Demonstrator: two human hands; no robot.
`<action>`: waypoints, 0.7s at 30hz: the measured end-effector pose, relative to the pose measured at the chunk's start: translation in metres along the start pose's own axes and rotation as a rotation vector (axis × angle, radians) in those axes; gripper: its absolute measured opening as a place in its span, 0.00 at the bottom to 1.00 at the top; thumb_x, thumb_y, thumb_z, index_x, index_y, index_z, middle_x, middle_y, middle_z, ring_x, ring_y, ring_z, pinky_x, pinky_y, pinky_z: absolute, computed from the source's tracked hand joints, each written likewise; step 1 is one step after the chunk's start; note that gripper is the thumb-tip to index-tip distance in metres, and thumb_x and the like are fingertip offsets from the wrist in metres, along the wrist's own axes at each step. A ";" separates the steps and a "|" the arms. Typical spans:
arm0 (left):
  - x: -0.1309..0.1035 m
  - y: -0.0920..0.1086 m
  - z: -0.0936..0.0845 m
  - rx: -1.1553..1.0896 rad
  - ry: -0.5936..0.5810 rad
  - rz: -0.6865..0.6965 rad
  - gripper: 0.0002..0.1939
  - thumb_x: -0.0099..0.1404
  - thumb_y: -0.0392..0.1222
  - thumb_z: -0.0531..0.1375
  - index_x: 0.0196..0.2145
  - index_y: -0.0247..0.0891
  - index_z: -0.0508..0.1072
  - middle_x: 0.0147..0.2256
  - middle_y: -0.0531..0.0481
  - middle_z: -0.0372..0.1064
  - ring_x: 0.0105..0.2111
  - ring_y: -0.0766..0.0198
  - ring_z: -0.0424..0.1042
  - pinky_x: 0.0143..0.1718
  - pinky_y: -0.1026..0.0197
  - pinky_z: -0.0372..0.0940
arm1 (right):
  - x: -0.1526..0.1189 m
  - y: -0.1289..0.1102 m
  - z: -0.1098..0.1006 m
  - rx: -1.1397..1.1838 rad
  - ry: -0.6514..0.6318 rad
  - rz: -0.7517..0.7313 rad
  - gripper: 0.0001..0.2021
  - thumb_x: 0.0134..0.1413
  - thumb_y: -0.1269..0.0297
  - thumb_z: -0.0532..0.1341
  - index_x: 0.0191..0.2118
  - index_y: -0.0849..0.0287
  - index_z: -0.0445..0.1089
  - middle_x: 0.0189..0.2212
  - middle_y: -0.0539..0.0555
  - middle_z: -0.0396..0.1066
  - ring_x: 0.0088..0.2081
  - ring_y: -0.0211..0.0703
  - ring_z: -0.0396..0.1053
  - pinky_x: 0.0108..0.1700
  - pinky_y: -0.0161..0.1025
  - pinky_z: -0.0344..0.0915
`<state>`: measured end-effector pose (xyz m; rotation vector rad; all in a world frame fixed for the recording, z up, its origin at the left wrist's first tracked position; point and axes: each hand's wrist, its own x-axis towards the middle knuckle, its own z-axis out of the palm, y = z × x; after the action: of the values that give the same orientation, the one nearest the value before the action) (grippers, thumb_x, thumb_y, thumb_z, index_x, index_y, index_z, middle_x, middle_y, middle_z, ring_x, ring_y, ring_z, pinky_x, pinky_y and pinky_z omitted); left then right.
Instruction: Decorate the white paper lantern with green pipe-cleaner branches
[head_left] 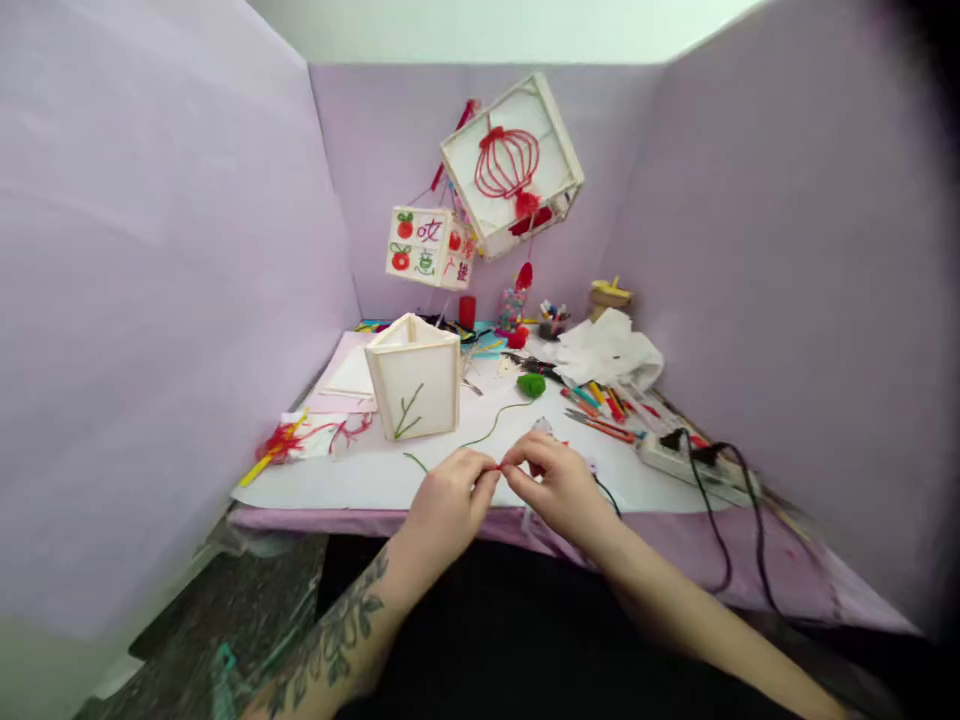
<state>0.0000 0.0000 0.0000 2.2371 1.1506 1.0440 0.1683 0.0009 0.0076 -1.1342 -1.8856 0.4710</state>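
My left hand (456,500) and my right hand (553,486) meet fingertip to fingertip above the table's front edge. Both pinch a tiny red piece (499,467) between them; most of it is hidden by the fingers. Behind my left hand stands a white lantern frame (417,388) with green branch lines on its front panel. A thin green strand (499,420) runs from a green ball (532,385) toward my left hand. A short green piece (415,461) lies on the paper left of that hand.
Red strands (281,442) lie at the left. Scissors (600,426), pens and a power strip (697,468) with black cords are at the right, near crumpled white paper (611,348). Two decorated lanterns hang behind, one large (555,150) and one smaller (415,247).
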 end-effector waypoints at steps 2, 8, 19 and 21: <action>0.000 0.000 0.000 -0.018 0.014 -0.015 0.07 0.66 0.36 0.55 0.36 0.36 0.73 0.35 0.46 0.73 0.37 0.61 0.71 0.39 0.61 0.64 | -0.001 -0.001 0.000 0.019 0.006 0.013 0.06 0.52 0.72 0.59 0.27 0.59 0.71 0.26 0.52 0.69 0.29 0.38 0.63 0.31 0.35 0.57; 0.000 -0.001 0.000 -0.081 0.047 -0.083 0.07 0.65 0.37 0.56 0.33 0.36 0.74 0.31 0.49 0.72 0.33 0.64 0.71 0.35 0.64 0.64 | -0.003 -0.002 0.002 0.090 0.034 0.097 0.06 0.52 0.70 0.60 0.26 0.59 0.71 0.26 0.51 0.69 0.28 0.39 0.62 0.30 0.35 0.57; 0.001 -0.001 0.000 -0.125 0.046 -0.120 0.07 0.64 0.36 0.56 0.30 0.36 0.72 0.29 0.51 0.69 0.31 0.65 0.68 0.30 0.66 0.62 | -0.005 -0.001 0.007 0.076 0.079 0.069 0.06 0.51 0.71 0.60 0.25 0.59 0.71 0.25 0.50 0.69 0.26 0.38 0.61 0.29 0.35 0.57; 0.002 0.000 0.000 -0.133 0.039 -0.135 0.07 0.64 0.36 0.55 0.29 0.36 0.72 0.28 0.51 0.69 0.30 0.65 0.68 0.29 0.66 0.61 | -0.005 -0.001 0.007 0.073 0.072 0.058 0.06 0.51 0.71 0.61 0.26 0.59 0.72 0.25 0.51 0.69 0.26 0.38 0.62 0.29 0.34 0.58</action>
<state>0.0001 0.0018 0.0008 2.0161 1.1932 1.0805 0.1634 -0.0028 0.0018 -1.1455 -1.7637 0.5209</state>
